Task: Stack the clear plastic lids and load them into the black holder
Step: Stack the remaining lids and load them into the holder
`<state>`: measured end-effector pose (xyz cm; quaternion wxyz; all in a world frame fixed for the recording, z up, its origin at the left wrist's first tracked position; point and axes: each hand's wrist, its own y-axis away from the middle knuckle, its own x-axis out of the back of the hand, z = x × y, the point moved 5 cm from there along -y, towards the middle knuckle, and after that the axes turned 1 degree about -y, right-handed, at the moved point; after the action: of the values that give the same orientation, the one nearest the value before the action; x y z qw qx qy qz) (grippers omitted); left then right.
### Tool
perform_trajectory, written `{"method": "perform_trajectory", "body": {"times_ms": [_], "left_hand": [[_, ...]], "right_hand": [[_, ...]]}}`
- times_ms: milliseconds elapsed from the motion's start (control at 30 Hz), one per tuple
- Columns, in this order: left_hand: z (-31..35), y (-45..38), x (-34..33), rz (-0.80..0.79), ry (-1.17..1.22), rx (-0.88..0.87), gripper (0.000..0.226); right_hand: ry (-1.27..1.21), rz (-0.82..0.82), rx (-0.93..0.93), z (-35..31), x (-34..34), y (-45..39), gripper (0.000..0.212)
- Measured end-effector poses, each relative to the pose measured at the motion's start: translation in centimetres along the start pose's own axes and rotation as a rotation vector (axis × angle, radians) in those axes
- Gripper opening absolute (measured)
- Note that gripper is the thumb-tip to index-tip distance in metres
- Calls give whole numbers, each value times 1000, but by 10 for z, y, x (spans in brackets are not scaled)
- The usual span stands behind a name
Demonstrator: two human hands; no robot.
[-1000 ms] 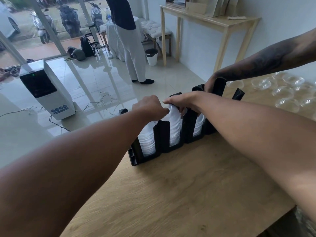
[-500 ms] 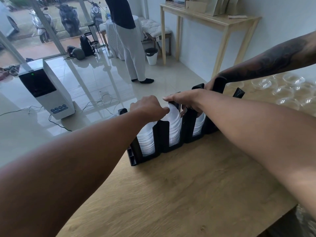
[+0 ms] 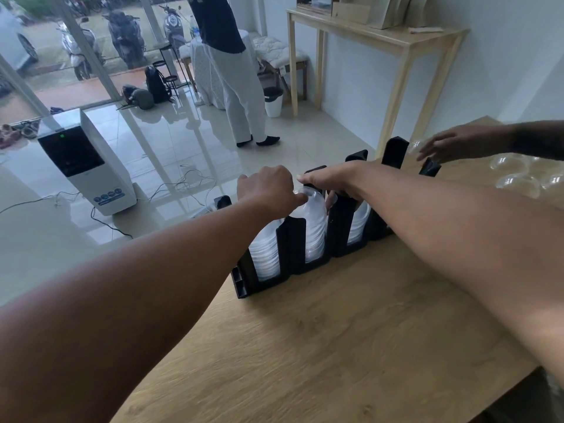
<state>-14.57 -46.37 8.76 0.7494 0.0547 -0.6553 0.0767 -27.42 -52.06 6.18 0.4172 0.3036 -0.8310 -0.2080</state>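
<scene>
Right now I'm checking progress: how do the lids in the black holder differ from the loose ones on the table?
The lids in the holder stand on edge, packed in tight rows between black dividers; the loose lids lie dome-up, spread singly on the table. Both hands are at the holder lids; the loose lids go untouched. All are clear plastic.

The holder point(image 3: 305, 261) is standing at the worktop's point(image 3: 335, 346) far edge, with lid stacks point(image 3: 316, 230) sitting in its slots. Loose lids point(image 3: 515, 181) are lying to its right on the worktop.
</scene>
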Motion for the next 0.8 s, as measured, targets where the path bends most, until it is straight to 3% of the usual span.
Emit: {"method": "perform_trajectory", "body": {"times_ms": [167, 267, 533, 800], "left_hand": [[3, 3, 2, -23, -36, -27, 41], [0, 3, 2, -56, -29, -14, 40], [-11, 3, -9, -155, 157, 86, 34], [-5, 7, -16, -213, 175, 34, 30]], "right_hand": [[140, 24, 11, -2, 7, 1, 39], [197, 71, 37, -2, 9, 4, 50], [107, 235, 116, 5, 8, 5, 32], [69, 284, 127, 11, 10, 8, 22]]}}
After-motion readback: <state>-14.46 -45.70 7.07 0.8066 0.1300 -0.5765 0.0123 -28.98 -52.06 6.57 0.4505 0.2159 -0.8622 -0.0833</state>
